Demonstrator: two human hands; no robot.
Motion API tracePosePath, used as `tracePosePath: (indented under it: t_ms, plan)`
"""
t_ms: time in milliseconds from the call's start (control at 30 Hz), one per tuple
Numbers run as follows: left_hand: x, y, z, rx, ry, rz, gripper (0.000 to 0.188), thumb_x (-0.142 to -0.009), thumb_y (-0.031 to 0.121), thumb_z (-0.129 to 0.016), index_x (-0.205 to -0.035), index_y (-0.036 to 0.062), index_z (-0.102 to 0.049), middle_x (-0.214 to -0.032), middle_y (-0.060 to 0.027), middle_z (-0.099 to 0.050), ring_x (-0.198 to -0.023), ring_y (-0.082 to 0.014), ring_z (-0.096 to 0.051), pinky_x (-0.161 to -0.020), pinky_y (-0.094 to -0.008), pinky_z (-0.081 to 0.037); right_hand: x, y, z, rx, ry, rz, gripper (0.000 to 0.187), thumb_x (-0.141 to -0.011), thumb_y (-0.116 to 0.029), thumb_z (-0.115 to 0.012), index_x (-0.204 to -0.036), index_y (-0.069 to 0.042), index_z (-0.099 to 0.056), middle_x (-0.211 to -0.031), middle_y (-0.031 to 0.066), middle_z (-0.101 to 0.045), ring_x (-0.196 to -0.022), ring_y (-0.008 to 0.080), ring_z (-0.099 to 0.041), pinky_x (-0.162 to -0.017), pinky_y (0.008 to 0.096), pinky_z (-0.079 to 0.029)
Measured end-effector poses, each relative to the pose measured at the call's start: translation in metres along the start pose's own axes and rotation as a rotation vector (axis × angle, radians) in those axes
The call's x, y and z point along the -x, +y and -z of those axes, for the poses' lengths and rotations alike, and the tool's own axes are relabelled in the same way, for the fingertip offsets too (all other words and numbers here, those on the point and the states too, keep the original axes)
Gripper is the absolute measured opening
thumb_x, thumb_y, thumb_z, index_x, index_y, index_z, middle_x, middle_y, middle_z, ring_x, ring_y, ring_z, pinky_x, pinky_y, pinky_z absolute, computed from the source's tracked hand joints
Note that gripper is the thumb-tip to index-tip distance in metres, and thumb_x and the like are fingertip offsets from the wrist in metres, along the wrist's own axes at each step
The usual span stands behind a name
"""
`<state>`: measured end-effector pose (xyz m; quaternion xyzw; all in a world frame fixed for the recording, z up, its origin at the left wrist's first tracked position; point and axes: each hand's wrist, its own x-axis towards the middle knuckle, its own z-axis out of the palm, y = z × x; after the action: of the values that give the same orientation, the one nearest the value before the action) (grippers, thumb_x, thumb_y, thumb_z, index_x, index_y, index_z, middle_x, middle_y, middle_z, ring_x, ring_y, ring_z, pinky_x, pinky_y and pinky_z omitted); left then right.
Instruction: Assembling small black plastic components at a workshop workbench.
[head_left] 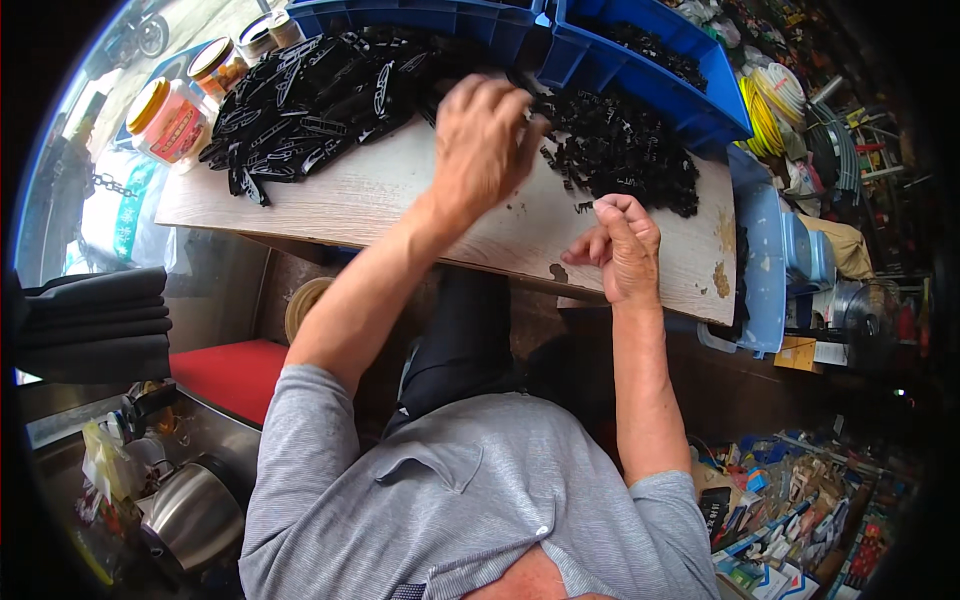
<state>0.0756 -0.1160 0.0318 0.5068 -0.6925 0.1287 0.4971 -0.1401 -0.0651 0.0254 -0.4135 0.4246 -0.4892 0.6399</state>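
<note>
My left hand [485,140] is over the far middle of the worktable [400,195], between two black piles. Its fingers curl downward and are smeared by motion, so what they hold, if anything, is hidden. Beside it on the left lies a large heap of flat black pieces with white markings [310,105]. My right hand [625,245] is above the table's near right part, thumb and forefinger pressed together and the other fingers curled. A tiny black bit shows by its fingertips, but I cannot tell whether it is held. Just beyond is a pile of small black pieces [625,150].
Blue bins [650,85] line the table's far edge, one with black pieces inside. Lidded jars [165,120] stand at the far left. A pale blue tub [762,255] adjoins the right edge. At lower left is a metal pot [195,515]; cluttered goods fill the right side.
</note>
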Motion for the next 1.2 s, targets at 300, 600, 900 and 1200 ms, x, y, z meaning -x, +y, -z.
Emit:
tracePosePath:
  t_ms: [300,600,900,1200]
  plan:
    - [0.004,-0.054,-0.023,-0.229,-0.348,0.110,0.015,-0.084,0.023,-0.064,-0.087,0.0097,-0.071,-0.100,-0.0142,-0.068,-0.123,-0.0416,-0.051,-0.112,-0.0606,-0.024,0.002,0.001,-0.001,-0.053,0.045,0.029,0.017,-0.091,-0.018,-0.066,-0.099,-0.005,-0.059,-0.055,0.0031,-0.054,-0.057,0.0184,-0.066,-0.053,0.0423,-0.062]
    - [0.021,-0.026,-0.012,-0.108,-0.334,-0.008,0.014,-0.080,0.013,-0.063,-0.093,0.0093,-0.063,-0.093,-0.0127,-0.068,-0.116,-0.0413,-0.056,-0.111,-0.0569,-0.027,0.001,0.003,0.002,-0.048,0.061,0.035,0.016,-0.091,-0.019,-0.066,-0.100,-0.007,-0.060,-0.055,0.0029,-0.054,-0.058,0.0205,-0.066,-0.055,0.0444,-0.063]
    - [0.028,0.017,0.019,0.096,-0.316,0.176,0.020,-0.084,0.010,-0.068,-0.104,0.0067,-0.063,-0.097,-0.0145,-0.065,-0.104,-0.0336,-0.062,-0.087,-0.0443,-0.049,0.004,0.003,0.000,-0.203,0.084,0.090,0.017,-0.090,-0.019,-0.069,-0.102,-0.009,-0.062,-0.056,0.0033,-0.055,-0.058,0.0187,-0.065,-0.056,0.0446,-0.063]
    - [0.054,0.084,0.002,1.227,-0.415,0.889,0.024,-0.086,0.006,-0.072,-0.108,-0.0018,-0.065,-0.084,-0.0042,-0.068,-0.073,-0.0059,-0.060,-0.061,-0.0210,-0.050,0.006,0.008,0.011,-0.240,0.030,0.171,0.011,-0.092,-0.015,-0.069,-0.101,-0.010,-0.066,-0.076,0.0012,-0.064,-0.069,0.0139,-0.064,-0.069,0.0323,-0.056]
